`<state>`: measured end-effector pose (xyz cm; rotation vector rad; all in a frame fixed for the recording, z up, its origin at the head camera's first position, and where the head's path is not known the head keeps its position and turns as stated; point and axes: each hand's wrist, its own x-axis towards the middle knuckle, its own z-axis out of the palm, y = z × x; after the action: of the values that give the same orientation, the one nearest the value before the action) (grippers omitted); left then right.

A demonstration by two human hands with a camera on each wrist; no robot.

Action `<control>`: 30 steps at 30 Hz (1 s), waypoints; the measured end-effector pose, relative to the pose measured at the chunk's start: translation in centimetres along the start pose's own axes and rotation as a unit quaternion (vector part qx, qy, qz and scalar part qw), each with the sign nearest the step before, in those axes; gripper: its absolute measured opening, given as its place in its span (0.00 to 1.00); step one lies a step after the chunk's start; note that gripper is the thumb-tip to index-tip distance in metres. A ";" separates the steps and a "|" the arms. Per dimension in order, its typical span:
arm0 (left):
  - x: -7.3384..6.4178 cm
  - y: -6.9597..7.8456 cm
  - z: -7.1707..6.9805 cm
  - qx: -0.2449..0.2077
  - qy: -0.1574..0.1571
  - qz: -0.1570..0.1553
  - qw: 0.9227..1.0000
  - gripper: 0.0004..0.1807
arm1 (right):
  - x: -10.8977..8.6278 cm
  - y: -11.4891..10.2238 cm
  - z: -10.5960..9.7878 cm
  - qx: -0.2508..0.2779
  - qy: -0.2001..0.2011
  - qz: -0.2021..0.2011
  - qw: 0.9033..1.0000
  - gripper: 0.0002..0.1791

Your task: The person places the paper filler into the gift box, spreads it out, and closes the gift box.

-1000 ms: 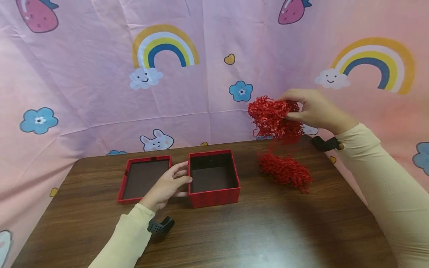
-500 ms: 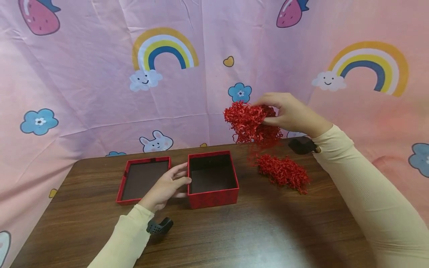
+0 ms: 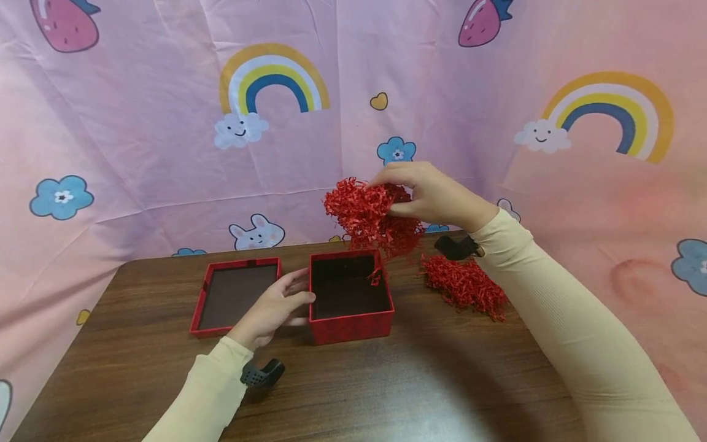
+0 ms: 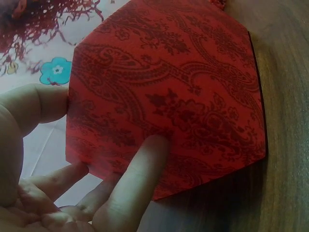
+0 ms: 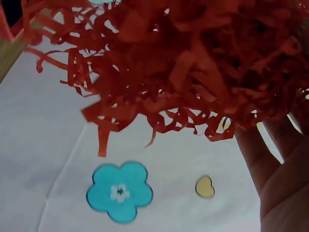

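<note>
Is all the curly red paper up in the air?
No, the right hand holds one bunch up, but another red pile lies on the table.

Box [image 3: 352, 328]: stiff board by its look; red outer covering smooth with a low sheen and darker paisley figuring, paper or cloth not tellable; lining dark, smooth and matt

Shallow lid [image 3: 239, 298]: red edging to match; inner face dark, flat and matt

Held bundle [image 3: 359, 212]: red shredded paper, crinkled, rough in mass, faintly glossy along single strips

Loose pile [image 3: 464, 285]: same crimped paper, coarse and tangled

Desk [image 3: 342, 387]: brown wood-grain top, smooth, satin, glossy where light strikes

Backdrop [image 3: 182, 166]: printed cloth, matt, softly creased

Sleeves [image 3: 558, 319]: cream knit-like cloth, matt

Wrist mounts [image 3: 263, 373]: black plastic by appearance, dull finish
</note>
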<state>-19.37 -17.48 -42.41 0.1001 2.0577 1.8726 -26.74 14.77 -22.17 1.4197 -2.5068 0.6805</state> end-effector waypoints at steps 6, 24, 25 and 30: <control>0.0 0.2 0.2 -0.001 0.001 0.004 1.000 0.41 | 1.4 -0.3 2.1 0.030 -0.017 -0.009 0.999 0.18; 0.3 0.1 0.0 -0.008 -0.009 -0.004 1.000 0.42 | 1.8 1.0 9.9 0.084 -0.062 0.024 0.994 0.21; 0.2 0.1 0.0 -0.008 -0.011 -0.003 1.000 0.42 | 1.6 1.1 10.2 0.084 -0.066 0.029 0.994 0.22; 0.2 0.2 0.0 -0.002 -0.010 -0.005 1.000 0.42 | 1.1 1.7 11.3 0.078 -0.080 0.029 0.993 0.21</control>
<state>-19.62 -17.36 -42.30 0.1074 2.0370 1.8630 -27.98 9.33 -32.22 1.5129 -2.6783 0.8222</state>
